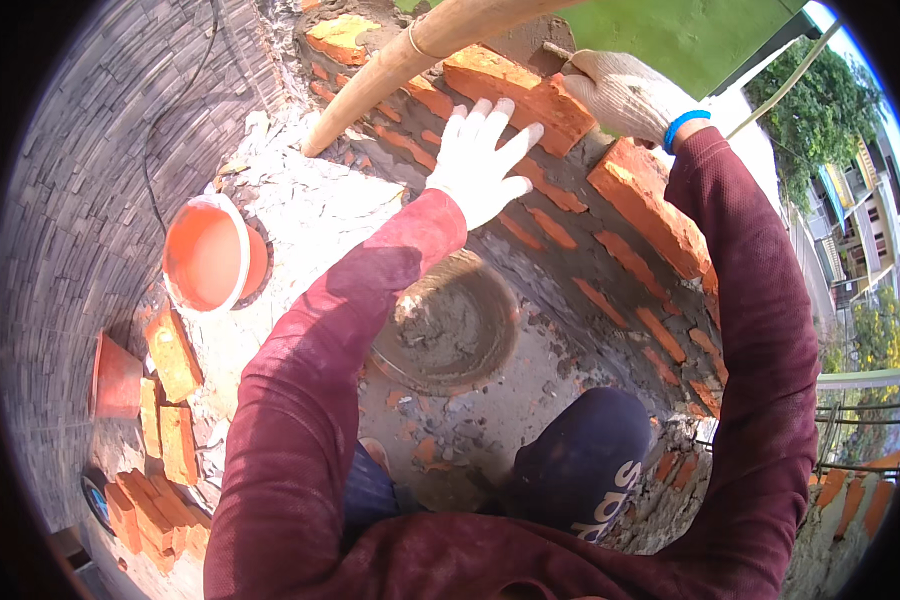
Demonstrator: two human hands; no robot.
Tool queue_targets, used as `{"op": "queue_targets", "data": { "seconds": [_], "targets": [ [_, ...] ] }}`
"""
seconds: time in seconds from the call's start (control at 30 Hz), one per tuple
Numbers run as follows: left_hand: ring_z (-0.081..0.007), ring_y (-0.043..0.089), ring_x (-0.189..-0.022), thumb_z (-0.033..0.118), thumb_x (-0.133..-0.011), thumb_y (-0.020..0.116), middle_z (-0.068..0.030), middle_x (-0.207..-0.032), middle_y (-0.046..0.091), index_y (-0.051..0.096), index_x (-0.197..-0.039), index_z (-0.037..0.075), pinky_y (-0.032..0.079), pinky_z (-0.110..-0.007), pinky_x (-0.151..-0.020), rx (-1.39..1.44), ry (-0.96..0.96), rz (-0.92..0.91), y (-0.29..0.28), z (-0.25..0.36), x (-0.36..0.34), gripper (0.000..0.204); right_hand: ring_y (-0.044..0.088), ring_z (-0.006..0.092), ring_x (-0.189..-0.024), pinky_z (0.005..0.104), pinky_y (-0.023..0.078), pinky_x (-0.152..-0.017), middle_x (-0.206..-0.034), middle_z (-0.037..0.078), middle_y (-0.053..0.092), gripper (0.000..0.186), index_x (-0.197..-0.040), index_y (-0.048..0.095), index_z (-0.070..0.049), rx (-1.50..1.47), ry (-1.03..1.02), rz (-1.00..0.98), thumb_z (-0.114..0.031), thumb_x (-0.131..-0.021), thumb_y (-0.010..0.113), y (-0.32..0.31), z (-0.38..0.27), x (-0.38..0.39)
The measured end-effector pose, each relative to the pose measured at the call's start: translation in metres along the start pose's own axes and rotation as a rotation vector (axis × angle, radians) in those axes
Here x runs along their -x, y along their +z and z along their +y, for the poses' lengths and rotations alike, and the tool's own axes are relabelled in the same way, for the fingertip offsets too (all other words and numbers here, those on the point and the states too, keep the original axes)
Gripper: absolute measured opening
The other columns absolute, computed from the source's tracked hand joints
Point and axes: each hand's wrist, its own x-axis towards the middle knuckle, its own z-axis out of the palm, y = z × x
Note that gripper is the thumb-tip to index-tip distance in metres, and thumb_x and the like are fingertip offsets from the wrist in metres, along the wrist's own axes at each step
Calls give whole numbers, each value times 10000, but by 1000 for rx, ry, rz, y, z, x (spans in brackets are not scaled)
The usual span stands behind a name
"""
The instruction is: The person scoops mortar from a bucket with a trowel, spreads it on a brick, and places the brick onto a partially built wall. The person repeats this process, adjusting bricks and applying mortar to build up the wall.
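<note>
My left hand [482, 165], in a white glove, is open with its fingers spread against the face of the brick wall [635, 265], just below an orange brick [522, 98] on the top course. My right hand [625, 95], gloved and with a blue band at the wrist, is closed beyond the right end of that brick. It grips what looks like a trowel [558, 50]; only a short part shows by the fingers, over wet mortar [535, 40]. Another brick [652, 205] lies farther right on the wall, with a gap between the two.
A round basin of mortar [450, 325] stands on the floor before my knees. A wooden pole [400, 65] slants across the wall. At left are an orange bucket [208, 255], loose bricks [155, 515] and a grey stone-patterned wall [90, 220].
</note>
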Motion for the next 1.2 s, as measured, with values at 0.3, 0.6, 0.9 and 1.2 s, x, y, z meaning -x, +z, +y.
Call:
{"op": "queue_targets", "data": {
  "seconds": [0.3,0.6,0.9,1.2],
  "targets": [
    [-442,316,-1494,463,-925,716,-183,-1609,386,455,-1585,248,217,-644,-1234,22,98,141,3,12,-11,741,704,238,-643,335,552,-507,-961,157,733,473,-1313,681,-78,95,-273,73,-444,-1076,499,25,62,-3],
    [-427,317,-1508,466,-941,698,-159,-1633,378,430,-1596,260,207,-639,-1245,-46,82,112,3,2,-2,737,652,165,-549,303,542,-457,-800,105,684,418,-1256,691,-81,-72,310,-361,-412,-1080,506,-25,-26,2],
    [-327,512,-1419,272,-965,669,-156,-1561,512,421,-1602,132,368,-469,-1213,300,-41,420,7,-17,0,698,700,291,-724,403,556,-662,-906,173,735,384,-1224,696,-52,-273,445,-312,-346,-991,615,-80,-63,33],
    [-242,661,-1195,399,-1120,415,-154,-1399,645,565,-1457,-1,536,-347,-989,1157,-51,581,-54,-69,13,544,694,442,-891,498,538,-772,-956,250,686,418,-1225,537,-4,-733,438,-101,-272,-938,682,66,-117,214]
  ]
}}
